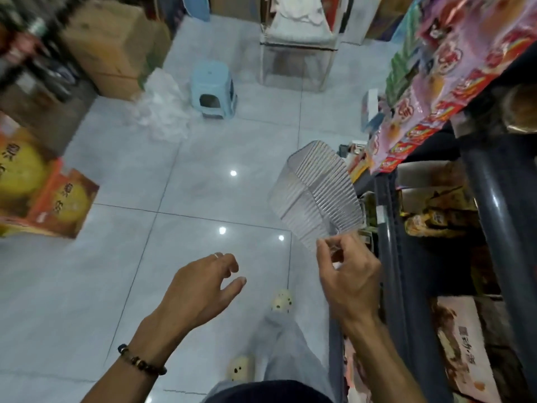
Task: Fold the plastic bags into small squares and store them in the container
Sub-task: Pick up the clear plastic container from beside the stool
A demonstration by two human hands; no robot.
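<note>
Above tiled floor (203, 199): right hand (345, 274) raised, pinching ribbed clear container (316, 196); left hand (200, 286) released, fingers loosely spread.

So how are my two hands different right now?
The right hand pinches the clear ribbed container by its edge, lifted off the floor; the left hand holds nothing, fingers loosely spread. The left has a ring and a beaded bracelet; the right shows neither.

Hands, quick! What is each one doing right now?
Left hand: open, fingers loosely curled, holding nothing.
Right hand: pinching the edge of the clear ribbed container, holding it up off the floor.
</note>
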